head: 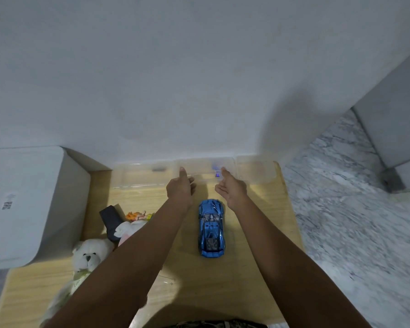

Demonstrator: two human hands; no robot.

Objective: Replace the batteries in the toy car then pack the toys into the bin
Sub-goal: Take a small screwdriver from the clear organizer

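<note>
Our left hand (180,188) and right hand (232,189) reach, open and empty, past the blue toy car (211,227) toward the clear box (199,172). Next we likely grab batteries.

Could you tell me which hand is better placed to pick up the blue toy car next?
Probably the right hand: it hovers open just beyond the blue toy car's front end, slightly to its right. The left hand sits farther off, near the clear containers.

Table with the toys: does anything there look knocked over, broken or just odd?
Nothing looks broken or spilled. The blue toy car stands on its wheels on the wooden table. The white teddy bear lies at the left beside other toys. Both hands, left hand and right hand, reach toward the clear plastic containers.
</note>
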